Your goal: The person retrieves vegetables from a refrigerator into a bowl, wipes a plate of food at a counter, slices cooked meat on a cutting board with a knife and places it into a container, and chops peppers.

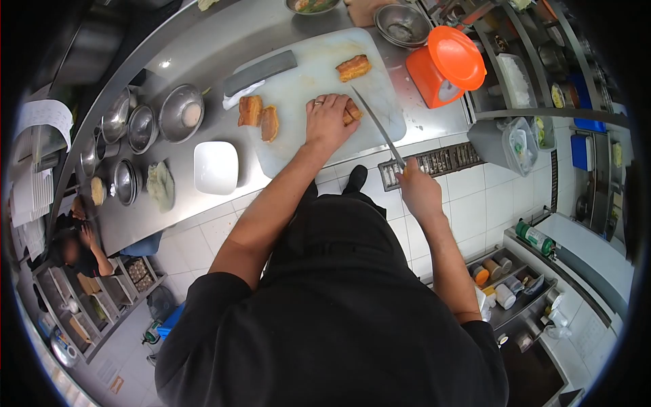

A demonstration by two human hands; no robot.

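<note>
My left hand [327, 123] presses down on a browned piece of meat [351, 113] on the white cutting board [305, 87], its fingers curled over it. In my right hand [419, 193] is the handle of a long knife [378, 123], its blade slanting up and left, with the tip close to the meat. Beyond that lies another browned piece [353, 68]. To the left of my left hand are a thick piece [250, 110] and a flatter slice [270, 124]. A grey block like a whetstone [260, 72] rests on a white cloth [243, 93] at the board's left.
An orange kitchen scale [441, 68] and metal bowls [402, 24] stand right of the board. On the left are a white square dish [215, 167], a crumpled cloth [161, 186] and several metal bowls [181, 113]. Another person [85, 247] is at the counter's far left.
</note>
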